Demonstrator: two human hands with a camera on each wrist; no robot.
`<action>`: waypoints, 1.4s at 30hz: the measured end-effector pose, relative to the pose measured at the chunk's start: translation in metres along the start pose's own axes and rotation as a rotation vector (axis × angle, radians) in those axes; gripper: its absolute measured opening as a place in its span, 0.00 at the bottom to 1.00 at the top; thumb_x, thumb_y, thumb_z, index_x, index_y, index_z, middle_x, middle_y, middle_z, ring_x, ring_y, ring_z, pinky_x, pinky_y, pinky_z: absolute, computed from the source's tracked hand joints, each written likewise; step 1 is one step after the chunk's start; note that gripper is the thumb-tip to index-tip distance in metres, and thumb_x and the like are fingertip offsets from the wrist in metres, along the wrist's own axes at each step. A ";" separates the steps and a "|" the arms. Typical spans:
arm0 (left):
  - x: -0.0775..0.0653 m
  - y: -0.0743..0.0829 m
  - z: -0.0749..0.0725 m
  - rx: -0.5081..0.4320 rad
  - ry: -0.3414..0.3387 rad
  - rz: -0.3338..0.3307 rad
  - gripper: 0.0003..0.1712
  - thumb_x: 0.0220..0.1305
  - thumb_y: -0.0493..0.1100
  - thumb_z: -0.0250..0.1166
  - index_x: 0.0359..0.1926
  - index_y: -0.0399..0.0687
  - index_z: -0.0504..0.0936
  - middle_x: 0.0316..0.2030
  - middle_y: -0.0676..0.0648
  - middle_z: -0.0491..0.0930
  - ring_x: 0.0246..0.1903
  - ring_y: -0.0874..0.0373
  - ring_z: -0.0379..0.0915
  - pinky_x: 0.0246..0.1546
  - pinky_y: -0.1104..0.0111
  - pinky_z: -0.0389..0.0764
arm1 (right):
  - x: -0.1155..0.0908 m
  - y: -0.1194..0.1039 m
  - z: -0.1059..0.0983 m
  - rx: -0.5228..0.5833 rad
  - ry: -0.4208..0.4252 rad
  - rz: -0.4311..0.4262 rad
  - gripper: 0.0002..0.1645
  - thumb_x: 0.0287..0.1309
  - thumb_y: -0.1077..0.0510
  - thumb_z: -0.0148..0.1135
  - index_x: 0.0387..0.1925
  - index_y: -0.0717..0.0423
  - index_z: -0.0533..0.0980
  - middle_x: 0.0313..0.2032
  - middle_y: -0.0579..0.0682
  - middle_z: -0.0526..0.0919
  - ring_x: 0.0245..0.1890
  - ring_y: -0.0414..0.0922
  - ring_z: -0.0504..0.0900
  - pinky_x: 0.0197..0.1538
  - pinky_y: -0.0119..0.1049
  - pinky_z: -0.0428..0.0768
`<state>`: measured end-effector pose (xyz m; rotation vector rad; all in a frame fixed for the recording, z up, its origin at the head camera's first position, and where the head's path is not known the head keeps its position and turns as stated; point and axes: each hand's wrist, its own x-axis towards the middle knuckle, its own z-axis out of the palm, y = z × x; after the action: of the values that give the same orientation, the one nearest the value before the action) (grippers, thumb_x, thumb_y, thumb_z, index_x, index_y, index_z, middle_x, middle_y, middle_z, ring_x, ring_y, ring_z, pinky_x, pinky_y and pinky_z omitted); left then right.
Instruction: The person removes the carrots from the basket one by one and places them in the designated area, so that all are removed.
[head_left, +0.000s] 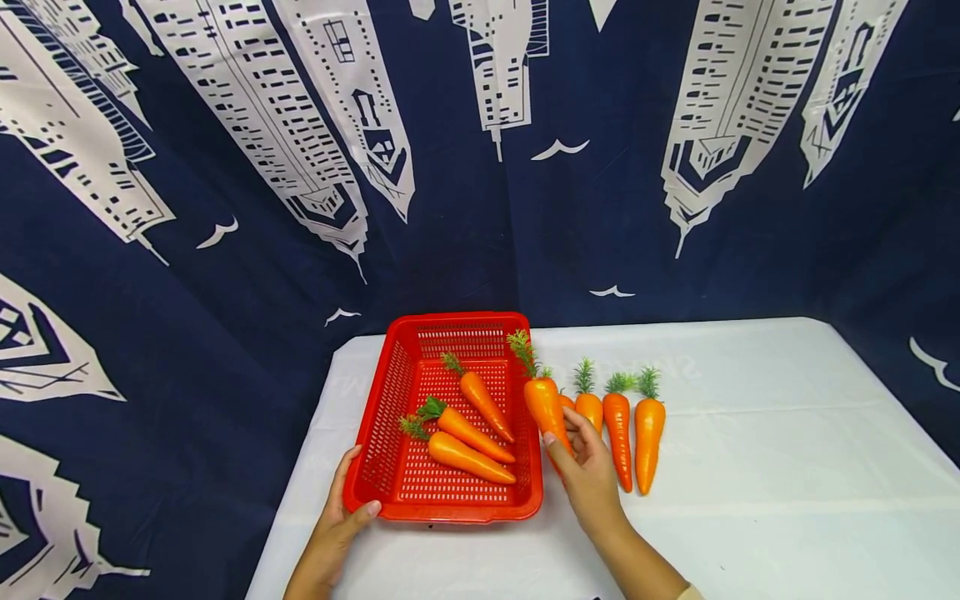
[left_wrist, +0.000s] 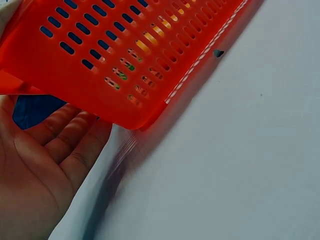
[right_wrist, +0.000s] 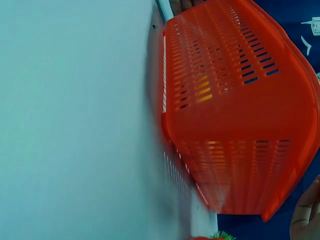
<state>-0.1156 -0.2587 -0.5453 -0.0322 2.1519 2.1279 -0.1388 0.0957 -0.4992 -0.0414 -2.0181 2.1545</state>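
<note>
A red plastic basket [head_left: 536, 492] stands on the table with three orange carrots inside: one carrot [head_left: 486, 406] at the back, a middle carrot [head_left: 474, 435] and a front carrot [head_left: 471, 458]. My left hand [head_left: 339, 521] grips the basket's front left corner, thumb over the rim and fingers along the outside wall. My right hand [head_left: 588, 475] holds another carrot [head_left: 543, 400] by its lower part, with the leafy top pointing away, beside the basket's right rim. In the right wrist view only part of that hand [right_wrist: 306, 212] shows at the edge.
To the right of the basket several more carrots lie in a row, among them a carrot [head_left: 617, 437] and the outermost carrot [head_left: 648, 446]. A white cloth [head_left: 772, 467] covers the table. Behind it hangs a dark blue curtain [head_left: 585, 225] with white building prints.
</note>
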 end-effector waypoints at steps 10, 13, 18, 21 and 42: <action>-0.001 0.001 0.001 -0.001 0.005 0.001 0.49 0.66 0.35 0.62 0.79 0.67 0.47 0.76 0.49 0.46 0.66 0.70 0.59 0.59 0.81 0.66 | 0.002 0.004 -0.015 -0.054 0.058 0.063 0.29 0.69 0.57 0.62 0.68 0.55 0.68 0.52 0.46 0.73 0.49 0.35 0.76 0.51 0.21 0.77; -0.001 0.001 0.001 -0.002 0.007 -0.001 0.49 0.67 0.35 0.62 0.79 0.67 0.47 0.76 0.48 0.46 0.66 0.71 0.59 0.59 0.82 0.66 | 0.003 0.005 -0.019 -0.070 0.071 0.071 0.28 0.69 0.57 0.62 0.68 0.55 0.69 0.52 0.47 0.73 0.49 0.36 0.76 0.50 0.21 0.77; -0.001 0.002 0.001 -0.008 0.001 0.001 0.49 0.67 0.35 0.61 0.79 0.67 0.47 0.76 0.48 0.46 0.66 0.70 0.59 0.60 0.82 0.66 | 0.004 0.009 -0.026 -0.078 0.080 0.092 0.28 0.69 0.56 0.62 0.67 0.53 0.69 0.52 0.45 0.73 0.50 0.36 0.76 0.51 0.21 0.77; -0.001 0.000 0.001 -0.008 -0.005 0.008 0.49 0.67 0.35 0.62 0.79 0.67 0.47 0.76 0.48 0.46 0.66 0.71 0.59 0.60 0.81 0.67 | 0.004 0.010 -0.029 -0.089 0.094 0.098 0.28 0.69 0.55 0.62 0.68 0.52 0.69 0.52 0.45 0.74 0.51 0.35 0.76 0.52 0.20 0.76; 0.001 -0.001 0.000 -0.003 0.002 0.017 0.50 0.66 0.35 0.62 0.79 0.66 0.47 0.76 0.49 0.45 0.66 0.73 0.58 0.59 0.82 0.66 | 0.005 0.015 -0.055 -0.151 0.144 0.102 0.34 0.70 0.53 0.62 0.72 0.57 0.65 0.54 0.46 0.73 0.49 0.31 0.75 0.52 0.15 0.74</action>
<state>-0.1162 -0.2584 -0.5464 -0.0166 2.1575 2.1412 -0.1376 0.1496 -0.5173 -0.3177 -2.1319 1.9865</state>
